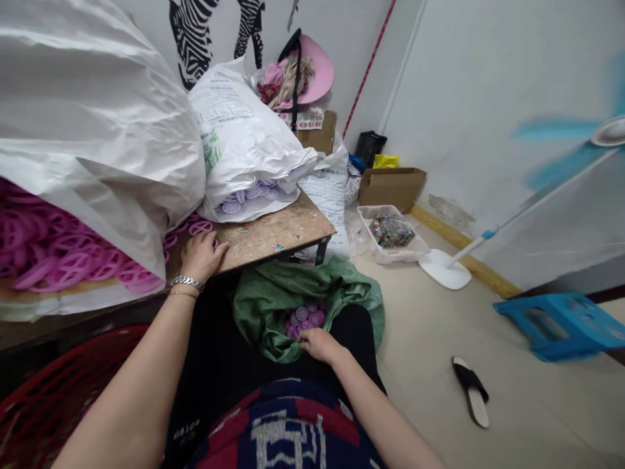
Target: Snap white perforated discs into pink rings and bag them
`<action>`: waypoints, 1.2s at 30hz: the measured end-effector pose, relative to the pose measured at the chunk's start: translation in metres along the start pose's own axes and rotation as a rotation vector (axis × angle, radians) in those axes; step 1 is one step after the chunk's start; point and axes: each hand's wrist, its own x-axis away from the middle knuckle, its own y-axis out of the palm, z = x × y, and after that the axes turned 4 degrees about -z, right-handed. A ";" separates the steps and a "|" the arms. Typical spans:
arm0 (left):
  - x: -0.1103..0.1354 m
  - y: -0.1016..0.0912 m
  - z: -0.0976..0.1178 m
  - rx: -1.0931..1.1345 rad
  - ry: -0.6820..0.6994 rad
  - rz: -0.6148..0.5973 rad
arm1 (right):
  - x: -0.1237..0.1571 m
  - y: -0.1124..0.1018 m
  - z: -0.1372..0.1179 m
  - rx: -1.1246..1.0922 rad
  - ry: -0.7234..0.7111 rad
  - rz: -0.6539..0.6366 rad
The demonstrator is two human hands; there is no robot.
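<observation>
My left hand lies on the front edge of the wooden table, fingers apart and thumb stretched out. Its fingertips are by a pink spoked ring; whether they touch it I cannot tell. More pink rings spill from a large white sack on the left. Between my legs a green woven sack stands with its mouth wide, showing purple discs inside. At the near rim of that mouth, my right hand has its fingers closed, and what they grip is hidden.
A white printed sack with pale lilac discs lies on the wooden table. A red basket is below left. On the right are a clear bin, a fan, a blue stool and a slipper.
</observation>
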 end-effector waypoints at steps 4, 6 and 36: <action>-0.003 0.001 -0.002 -0.011 0.011 0.063 | -0.001 -0.001 0.001 0.016 0.021 -0.018; -0.004 0.002 -0.003 0.009 -0.002 0.093 | -0.003 0.000 0.002 0.024 0.027 -0.030; 0.002 0.002 -0.005 0.090 -0.019 0.087 | -0.012 0.013 0.009 0.032 0.080 -0.120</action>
